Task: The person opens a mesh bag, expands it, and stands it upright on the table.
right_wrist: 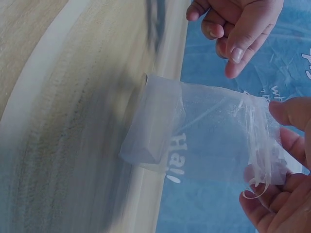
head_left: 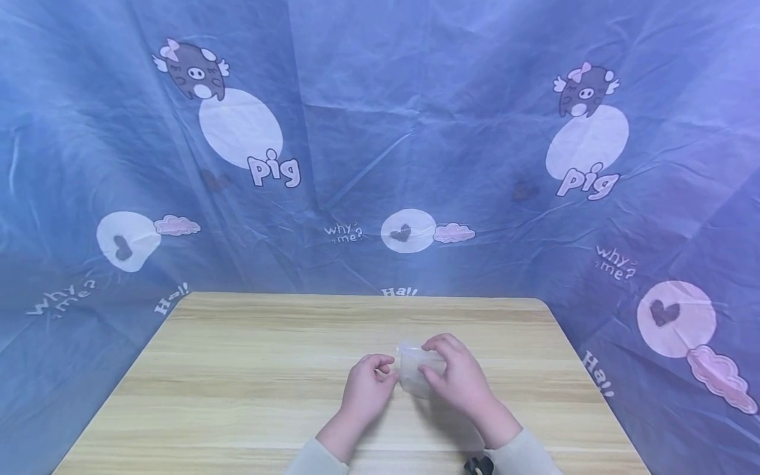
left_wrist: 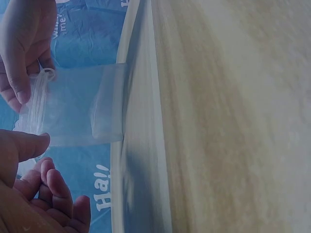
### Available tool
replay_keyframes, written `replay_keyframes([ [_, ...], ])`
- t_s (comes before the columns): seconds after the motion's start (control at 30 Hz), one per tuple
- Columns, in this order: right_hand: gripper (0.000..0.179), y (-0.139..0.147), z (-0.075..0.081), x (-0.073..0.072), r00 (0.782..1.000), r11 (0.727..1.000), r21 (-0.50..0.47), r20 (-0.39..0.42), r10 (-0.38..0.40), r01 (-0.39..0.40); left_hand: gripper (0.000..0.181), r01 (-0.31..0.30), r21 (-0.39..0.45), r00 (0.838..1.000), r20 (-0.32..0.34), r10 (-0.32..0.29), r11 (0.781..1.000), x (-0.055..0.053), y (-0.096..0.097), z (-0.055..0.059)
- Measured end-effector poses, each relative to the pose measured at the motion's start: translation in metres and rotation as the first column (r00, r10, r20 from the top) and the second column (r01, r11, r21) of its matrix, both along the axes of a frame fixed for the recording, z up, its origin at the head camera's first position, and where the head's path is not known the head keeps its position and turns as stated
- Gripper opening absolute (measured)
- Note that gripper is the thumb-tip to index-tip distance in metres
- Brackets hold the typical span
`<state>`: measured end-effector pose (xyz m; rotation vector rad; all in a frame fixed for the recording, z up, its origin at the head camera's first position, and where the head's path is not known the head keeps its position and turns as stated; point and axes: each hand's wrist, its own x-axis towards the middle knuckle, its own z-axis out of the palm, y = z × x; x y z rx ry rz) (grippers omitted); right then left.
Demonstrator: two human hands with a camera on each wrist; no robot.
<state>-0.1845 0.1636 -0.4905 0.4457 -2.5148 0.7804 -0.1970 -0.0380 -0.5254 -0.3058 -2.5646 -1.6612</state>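
Observation:
A sheer white drawstring pouch point(head_left: 413, 373) stands upright, its gathered mouth uppermost and its bottom at the tabletop point(head_left: 237, 382). My right hand point(head_left: 460, 376) holds the pouch near its gathered top, thumb on one side and fingers on the other. In the right wrist view a loop of the drawstring point(right_wrist: 257, 191) hangs by those fingers. To the left of the pouch is my left hand point(head_left: 369, 388), fingers loosely bent and holding nothing. From the right wrist, the left hand point(right_wrist: 243, 29) appears apart from the mesh. A folded layer point(right_wrist: 150, 121) shows in the pouch's lower part.
Blue printed cloth point(head_left: 356, 152) hangs behind and at both sides of the table. A small black object point(head_left: 478, 465) shows beside the right sleeve point(head_left: 525, 455) at the bottom edge.

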Motion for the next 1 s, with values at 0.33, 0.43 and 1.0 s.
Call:
replay_keyframes([
  [0.33,0.026,-0.0006,-0.0007,0.0018,0.999,1.000,-0.008,0.051,-0.008,0.008,0.026,0.009,-0.006,1.000,0.018,-0.009,1.000,0.0005,-0.0017,-0.0022],
  [0.43,0.026,-0.0002,-0.0007,0.0014,0.999,1.000,-0.004,0.040,-0.007,0.007,0.026,0.012,-0.008,1.000,0.015,-0.012,1.000,-0.0001,-0.0018,-0.0029],
  [1.0,0.017,-0.0022,0.0017,0.0020,0.997,0.996,0.050,-0.003,0.076,-0.076,0.019,0.048,-0.042,0.999,-0.016,-0.049,0.998,-0.0047,0.0024,-0.0028],
])
